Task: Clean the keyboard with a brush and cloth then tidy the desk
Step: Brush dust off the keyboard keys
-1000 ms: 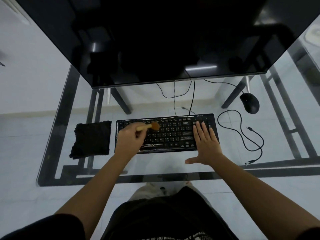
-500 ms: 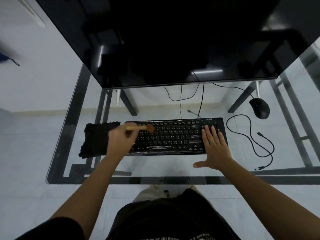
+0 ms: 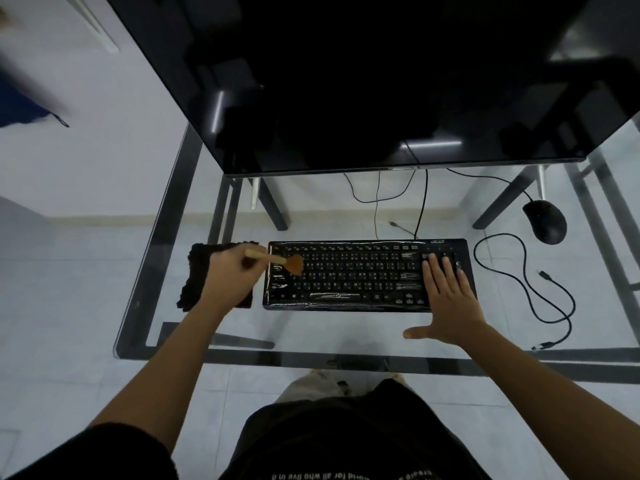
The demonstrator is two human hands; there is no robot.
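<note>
A black keyboard (image 3: 360, 275) lies on the glass desk (image 3: 311, 334) in front of me. My left hand (image 3: 230, 275) grips a small wooden-handled brush (image 3: 277, 260); its orange bristles touch the keys at the keyboard's left end. My right hand (image 3: 446, 299) rests flat with straight fingers on the keyboard's right end, thumb spread toward me. A black cloth (image 3: 195, 275) lies folded on the desk just left of the keyboard, partly hidden under my left hand.
A large dark monitor (image 3: 363, 81) looms over the back of the desk. A black mouse (image 3: 545, 221) sits at the back right. A loose black cable (image 3: 530, 289) coils to the right of the keyboard. Thin wires (image 3: 398, 199) run behind the keyboard.
My left hand has swept the brush leftward along the keyboard, from its middle-left keys to its left end. My right hand stays on the right end.
</note>
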